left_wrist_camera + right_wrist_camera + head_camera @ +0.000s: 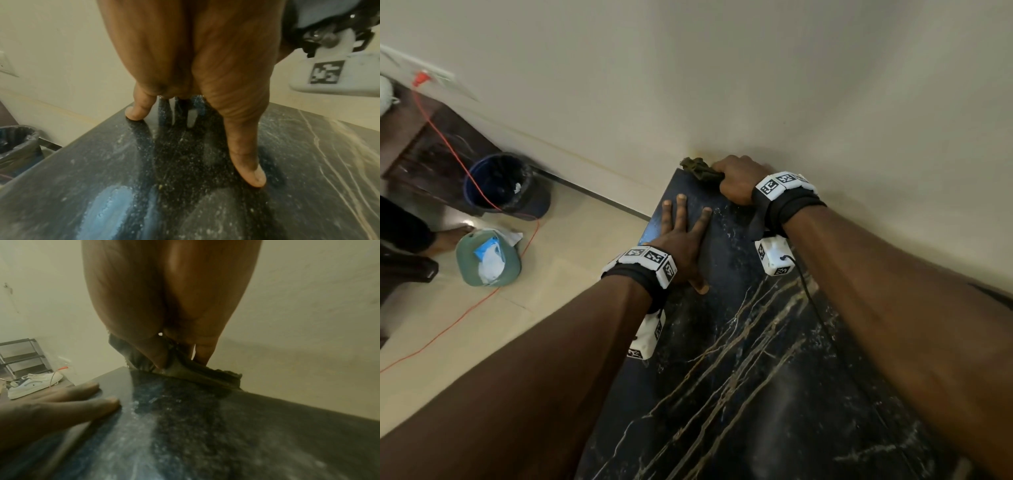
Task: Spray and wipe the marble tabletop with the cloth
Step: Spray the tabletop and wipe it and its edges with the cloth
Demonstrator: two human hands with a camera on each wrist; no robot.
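Gripping crumpled dark cloth [701,169] with right hand [736,181], fingers curled round it, pressing it onto far corner of marble tabletop [739,359] against wall, upper centre of frame. Resting left hand [681,240] flat on tabletop's left edge, fingers spread wide, holding nothing. Sitting on floor at left of frame: blue bin [498,181], green bucket [489,258], orange cord [448,137].

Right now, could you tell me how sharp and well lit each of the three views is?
Head view: mostly sharp, evenly lit, wide-angle bending of the wall; the cloth is dark and slightly smeared. Left wrist view: the left hand is soft, and the marble tabletop shows pale sheen. Right wrist view: dim, hazy, blurred throughout.
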